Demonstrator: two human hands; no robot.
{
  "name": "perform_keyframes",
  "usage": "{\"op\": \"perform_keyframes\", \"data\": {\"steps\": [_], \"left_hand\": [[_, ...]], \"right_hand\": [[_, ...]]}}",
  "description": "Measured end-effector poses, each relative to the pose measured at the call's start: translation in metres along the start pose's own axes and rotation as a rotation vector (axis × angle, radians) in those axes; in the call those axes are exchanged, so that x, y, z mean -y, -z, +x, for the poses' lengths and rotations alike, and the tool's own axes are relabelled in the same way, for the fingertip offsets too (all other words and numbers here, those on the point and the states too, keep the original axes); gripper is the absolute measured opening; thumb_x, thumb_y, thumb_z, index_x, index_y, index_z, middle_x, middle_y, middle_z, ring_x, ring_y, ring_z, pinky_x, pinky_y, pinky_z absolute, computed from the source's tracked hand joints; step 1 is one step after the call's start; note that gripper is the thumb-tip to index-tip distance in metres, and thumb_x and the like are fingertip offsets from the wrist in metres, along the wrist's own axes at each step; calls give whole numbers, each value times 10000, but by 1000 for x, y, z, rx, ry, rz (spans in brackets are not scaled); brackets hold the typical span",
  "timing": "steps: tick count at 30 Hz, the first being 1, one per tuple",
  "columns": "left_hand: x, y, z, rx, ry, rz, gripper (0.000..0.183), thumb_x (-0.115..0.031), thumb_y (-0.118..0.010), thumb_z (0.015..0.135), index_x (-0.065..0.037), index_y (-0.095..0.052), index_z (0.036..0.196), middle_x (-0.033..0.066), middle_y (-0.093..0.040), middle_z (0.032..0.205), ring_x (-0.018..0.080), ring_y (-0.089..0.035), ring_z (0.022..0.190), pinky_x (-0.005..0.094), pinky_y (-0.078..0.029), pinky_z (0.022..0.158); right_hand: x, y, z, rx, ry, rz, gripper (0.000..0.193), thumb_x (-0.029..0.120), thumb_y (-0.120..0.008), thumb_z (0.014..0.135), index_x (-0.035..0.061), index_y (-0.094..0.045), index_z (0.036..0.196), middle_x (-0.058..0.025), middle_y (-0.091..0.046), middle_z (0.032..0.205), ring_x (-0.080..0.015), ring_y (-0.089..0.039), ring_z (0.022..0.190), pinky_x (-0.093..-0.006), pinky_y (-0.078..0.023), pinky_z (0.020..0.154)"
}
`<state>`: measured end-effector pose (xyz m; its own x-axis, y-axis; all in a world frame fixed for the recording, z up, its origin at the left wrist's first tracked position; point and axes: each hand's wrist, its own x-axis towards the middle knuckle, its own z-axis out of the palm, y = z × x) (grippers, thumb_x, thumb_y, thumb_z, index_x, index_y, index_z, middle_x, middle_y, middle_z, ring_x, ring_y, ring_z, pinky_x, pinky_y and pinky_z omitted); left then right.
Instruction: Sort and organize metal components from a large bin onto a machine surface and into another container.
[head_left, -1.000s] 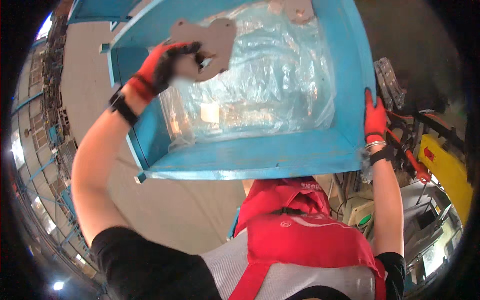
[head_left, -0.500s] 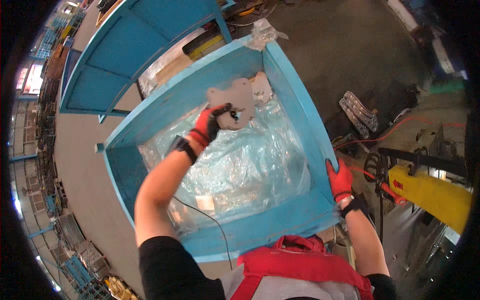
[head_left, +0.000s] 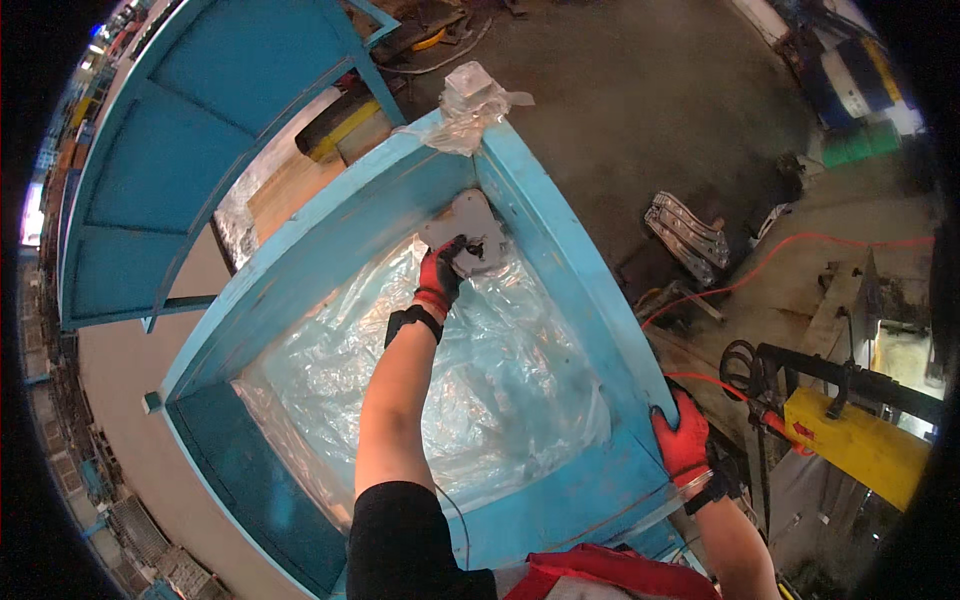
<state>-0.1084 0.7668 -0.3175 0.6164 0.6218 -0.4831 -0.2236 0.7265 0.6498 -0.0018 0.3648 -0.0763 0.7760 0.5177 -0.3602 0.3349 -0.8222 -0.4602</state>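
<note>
My left hand (head_left: 440, 276), in a red and black glove, is closed on a flat grey metal plate (head_left: 472, 215) with rounded lobes and a cut-out. The plate lies flat in the far corner of a deep blue bin (head_left: 578, 235), close to both walls. Anything under the plate is hidden by it. Clear, crumpled plastic sheeting (head_left: 480, 400) lines the bin floor beneath my left forearm. On the right, my right hand (head_left: 682, 440), gloved in the same red, grips the top edge of the bin's side wall.
Crumpled wrap (head_left: 470, 105) covers the bin's far corner post. A large blue panel (head_left: 200, 140) stands beyond the left wall. To the right are a yellow beam (head_left: 850, 440), an orange hose (head_left: 800, 238) and perforated metal parts (head_left: 688, 235) on the floor.
My left hand has carried the plate to the far corner, where it now covers the plate that lay there. My right hand stays on the bin edge. The whole view has shifted.
</note>
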Motion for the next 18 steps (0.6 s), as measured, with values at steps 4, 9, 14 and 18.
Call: {"op": "perform_keyframes", "data": {"steps": [4, 9, 14, 18], "left_hand": [[1, 12, 15, 2, -29, 108, 300, -116, -631, 760, -6, -570, 1032, 73, -615, 969, 203, -601, 857, 314, -480, 758], [-23, -3, 12, -157, 162, 944, 341, -307, -621, 736, -25, -626, 927, 136, -641, 874, 277, -624, 748, 358, -490, 709], [-62, -14, 2, -267, -5, 1550, 555, -478, -549, 724, 16, -591, 973, 243, -588, 990, 379, -580, 898, 433, -446, 808], [-51, -3, -21, -379, 329, 833, 802, -438, -719, 642, 42, -390, 1194, 215, -557, 1049, 279, -573, 949, 401, -529, 657]], "right_hand": [[2, -1, 1, -29, 43, 9, 435, 283, -622, 745, 24, -527, 1081, -209, -581, 980, -370, -558, 905, -409, -440, 774], [3, -2, -3, -26, -27, 12, 395, 251, -617, 749, 35, -539, 1070, -191, -597, 958, -355, -577, 878, -390, -450, 769], [-8, -7, -2, -79, 23, 0, 380, 227, -612, 755, 44, -544, 1081, -180, -599, 980, -335, -584, 891, -377, -451, 778], [-5, -8, 0, -55, 29, 8, 369, 192, -607, 759, 42, -544, 1091, -177, -601, 987, -325, -588, 898, -372, -451, 779]]}}
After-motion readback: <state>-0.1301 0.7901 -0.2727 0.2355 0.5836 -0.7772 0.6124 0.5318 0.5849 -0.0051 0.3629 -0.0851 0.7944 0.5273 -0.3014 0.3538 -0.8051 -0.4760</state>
